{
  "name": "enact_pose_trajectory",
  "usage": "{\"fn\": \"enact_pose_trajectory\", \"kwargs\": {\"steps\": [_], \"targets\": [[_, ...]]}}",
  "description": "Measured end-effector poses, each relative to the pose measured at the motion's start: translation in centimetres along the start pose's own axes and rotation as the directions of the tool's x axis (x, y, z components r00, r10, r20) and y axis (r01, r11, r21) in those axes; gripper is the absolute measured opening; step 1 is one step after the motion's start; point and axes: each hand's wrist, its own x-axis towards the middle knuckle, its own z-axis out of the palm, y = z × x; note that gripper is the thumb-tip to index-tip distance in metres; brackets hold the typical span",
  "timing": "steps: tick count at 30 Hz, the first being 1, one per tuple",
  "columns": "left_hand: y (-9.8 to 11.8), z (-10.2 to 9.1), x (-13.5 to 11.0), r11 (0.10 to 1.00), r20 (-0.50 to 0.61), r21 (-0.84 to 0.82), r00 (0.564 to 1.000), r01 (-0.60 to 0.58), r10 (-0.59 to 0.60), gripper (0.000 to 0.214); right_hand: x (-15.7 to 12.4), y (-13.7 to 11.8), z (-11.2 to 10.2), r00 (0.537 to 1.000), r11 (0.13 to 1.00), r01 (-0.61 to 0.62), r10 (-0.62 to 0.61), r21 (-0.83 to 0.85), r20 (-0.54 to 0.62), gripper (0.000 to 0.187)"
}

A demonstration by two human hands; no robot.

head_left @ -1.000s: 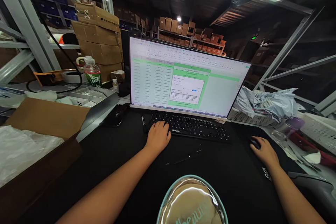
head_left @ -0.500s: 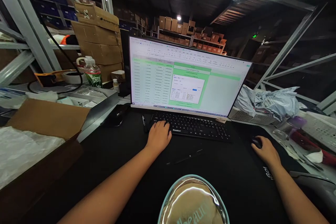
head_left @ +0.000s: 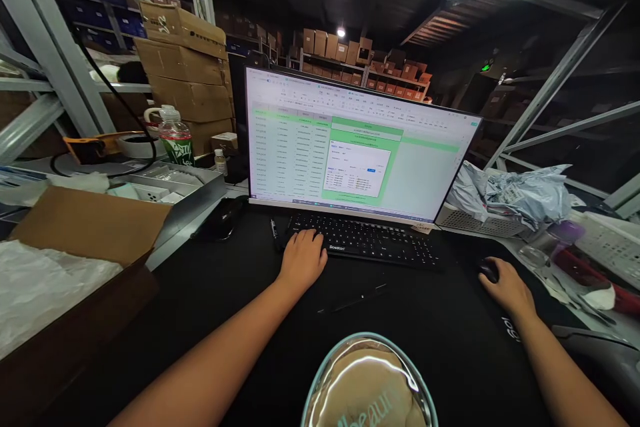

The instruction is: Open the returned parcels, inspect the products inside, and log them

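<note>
My left hand (head_left: 301, 257) rests on the left end of a black keyboard (head_left: 367, 243), fingers lying loosely over the keys and holding nothing. My right hand (head_left: 506, 287) is cupped over a black mouse (head_left: 487, 269) on the black desk mat (head_left: 230, 300). A wide monitor (head_left: 350, 147) behind the keyboard shows a green spreadsheet with a dialog box. A thin black pen (head_left: 353, 300) lies on the mat between my arms. A round clear-rimmed object (head_left: 367, 380) sits at the near edge.
An open cardboard box (head_left: 75, 240) with white plastic stands at left, beside a metal tray (head_left: 170, 187), a bottle (head_left: 176, 139) and stacked cartons (head_left: 185, 73). A second dark mouse (head_left: 223, 217) lies left of the keyboard. Crumpled grey bags (head_left: 515, 197) and white baskets (head_left: 607, 250) are at right.
My right hand has shifted slightly on the mouse. The view has tilted a little; my left hand stays on the keyboard.
</note>
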Motion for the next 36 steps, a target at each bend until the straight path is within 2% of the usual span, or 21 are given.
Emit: {"fn": "enact_pose_trajectory", "kwargs": {"steps": [8, 21, 36], "targets": [[0.07, 0.02, 0.01, 1.000, 0.002, 0.003, 1.000, -0.003, 0.003, 0.030, -0.10, -0.22, -0.03, 1.000, 1.000, 0.010, -0.010, 0.018, -0.004, 0.050], [0.07, -0.06, -0.02, 1.000, 0.007, 0.013, 1.000, -0.004, 0.004, 0.030, -0.07, 0.12, 0.07, 1.000, 1.000, -0.001, 0.001, 0.008, 0.009, 0.052], [0.26, -0.39, -0.03, 1.000, 0.025, 0.010, 1.000, 0.010, -0.010, 0.030, -0.04, -0.69, -0.37, 1.000, 0.999, -0.027, 0.027, 0.023, 0.000, 0.051]]}}
